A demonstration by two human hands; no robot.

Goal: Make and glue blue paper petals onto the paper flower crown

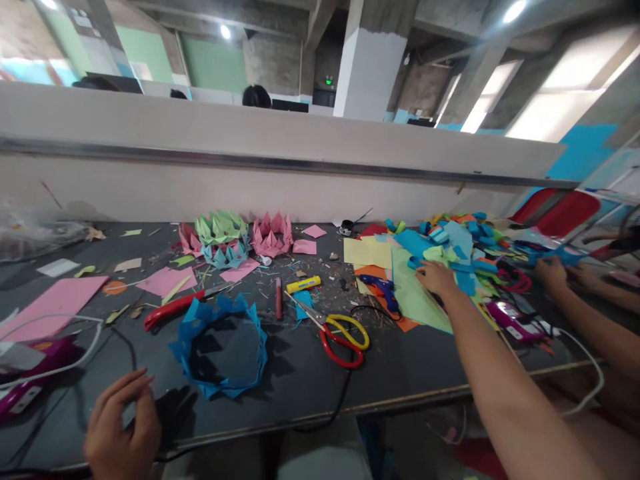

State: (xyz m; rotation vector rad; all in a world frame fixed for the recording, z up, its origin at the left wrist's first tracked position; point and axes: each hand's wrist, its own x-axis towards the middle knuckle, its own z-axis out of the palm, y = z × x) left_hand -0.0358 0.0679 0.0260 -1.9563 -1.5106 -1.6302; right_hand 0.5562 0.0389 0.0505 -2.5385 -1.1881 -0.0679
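My left hand [123, 427] is low at the near left edge of the dark table [300, 380]. Its fingers are pinched together around a small pale scrap that I cannot make out. Just beyond it stands a blue folded paper crown [220, 347]. My right arm stretches far right, and my right hand [436, 277] lies palm down on a light green sheet [417, 300] at the edge of a pile of blue and green folded paper pieces [460, 250]. Its fingertips touch a small blue piece [415, 262].
Red-and-yellow scissors [343, 337], a blue glue gun [383, 290], a yellow glue stick [303, 285], a red cutter [173, 310] and a black cable lie mid-table. Pink, green and blue paper crowns [235, 240] stand at the back. Another person's hands [553, 275] work at the right. A purple glue gun [30, 367] lies far left.
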